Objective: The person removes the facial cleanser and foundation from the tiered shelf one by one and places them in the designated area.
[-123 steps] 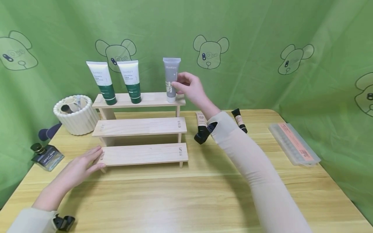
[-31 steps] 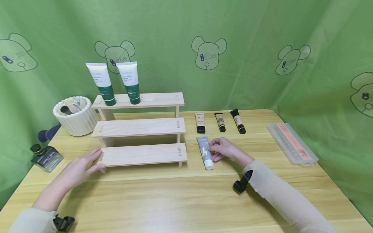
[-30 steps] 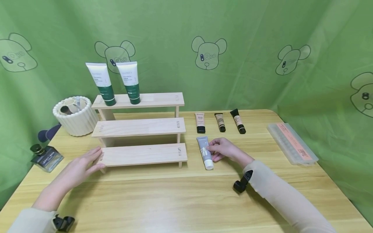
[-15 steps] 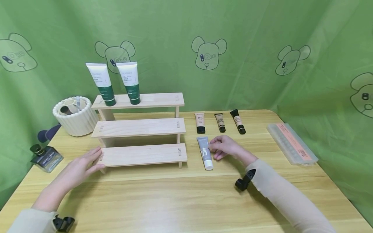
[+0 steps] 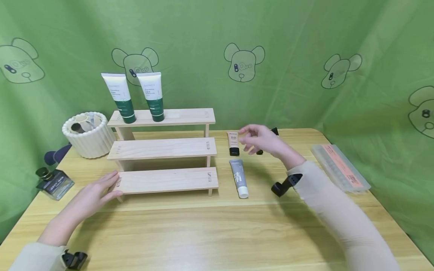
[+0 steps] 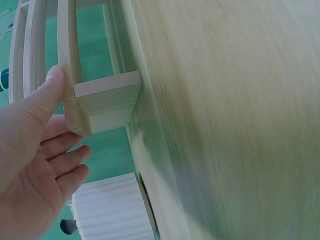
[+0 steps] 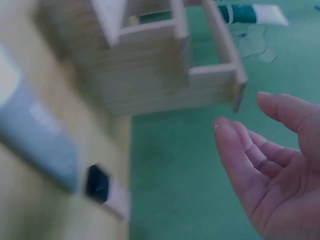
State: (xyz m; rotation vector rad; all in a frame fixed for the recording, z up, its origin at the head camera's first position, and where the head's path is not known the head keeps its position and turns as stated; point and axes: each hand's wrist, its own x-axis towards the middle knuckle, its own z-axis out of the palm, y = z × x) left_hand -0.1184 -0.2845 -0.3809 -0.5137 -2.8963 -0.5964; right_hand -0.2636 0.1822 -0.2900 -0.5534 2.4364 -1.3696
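Note:
My left hand [image 5: 96, 192] pinches the left end of the lowest step of the three-tier wooden display rack [image 5: 162, 180]; the left wrist view shows the thumb [image 6: 55, 82] on one side of the board. My right hand [image 5: 261, 141] hovers, holding nothing, thumb and fingers apart. It is beside a pink BB cream tube [image 5: 233, 143] and hides most of two small tubes behind it. Below lies a grey squeeze tube [image 5: 239, 177] with a white cap, flat on the table. Two white-and-green tubes [image 5: 120, 98] stand on the top tier.
A white ribbed brush holder [image 5: 89, 137] stands left of the rack, with a dark perfume bottle [image 5: 55, 184] in front. A clear plastic case [image 5: 342, 167] with a pink label lies at right. Green curtain [image 5: 288, 94] hangs behind the table.
The right hand took the grey tube from the rack's top tier, laid it on the table, let go and moved up toward the small tubes. The left hand stayed in place.

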